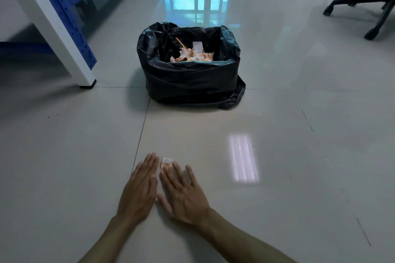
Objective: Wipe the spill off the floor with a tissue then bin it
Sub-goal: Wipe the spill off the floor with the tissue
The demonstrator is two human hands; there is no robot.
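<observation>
On the floor, nearer the camera than the bin: both hands lie flat, side by side, palms down.
Left hand (140,188): fingers straight and held close together, flat on the floor (64,156), just left of the tissue; it grips nothing.
Right hand (181,195): fingers slightly fanned, pressing down on the tissue, which lies under its fingertips and palm.
Tissue (165,163): white, crumpled, stained orange; only its far edge shows beyond the right hand's fingers, well short of the bin.
Spill: cannot tell whether any is left on the tiles around the hands.
Bin (190,79): lined with a black bag, standing beyond the hands, holding orange-stained white tissues.
Shelf leg (53,28): white and blue, left of the bin.
Chair base (367,10): black, wheeled, far right of the bin.
</observation>
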